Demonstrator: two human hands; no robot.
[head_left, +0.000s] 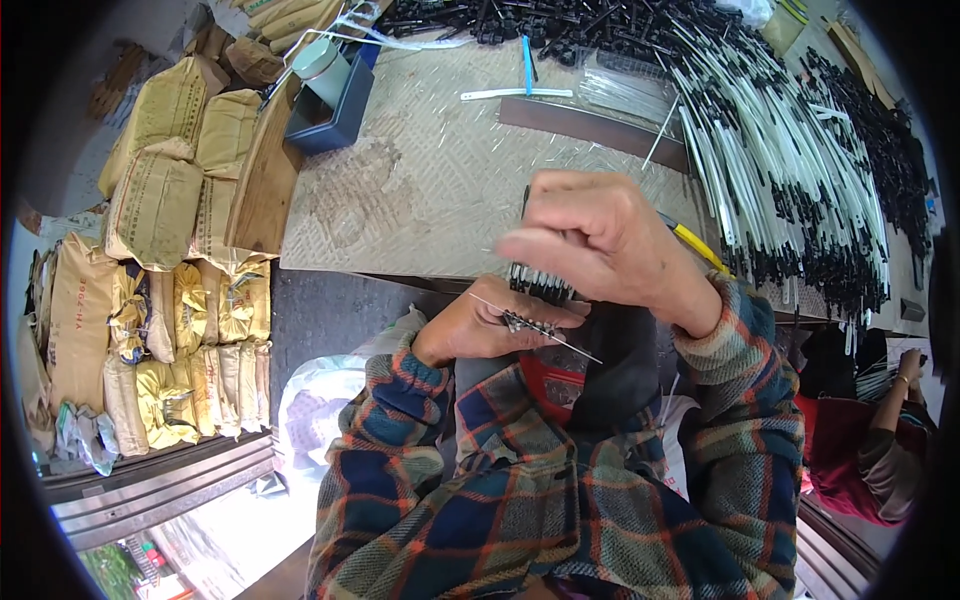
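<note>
My left hand (470,330) is closed around a bundle of thin pale strips with black ends (540,284), held close to my chest just off the table's near edge. A thin metal rod (580,348) sticks out aslant across its fingers, beside a short row of black and white tips. Right above the bundle is my right hand (615,235), its fingers curled in and the thumb side smeared by motion. Something dark and narrow shows at its finger edge; what it grips is hidden.
The worktable (430,190) carries a large pile of white strips with black ends (780,160), a heap of black parts (560,25), a flat metal bar (590,130), and a cup (322,72) in a blue box. Sacks (155,210) stand left. A co-worker's arm (895,400) is at right.
</note>
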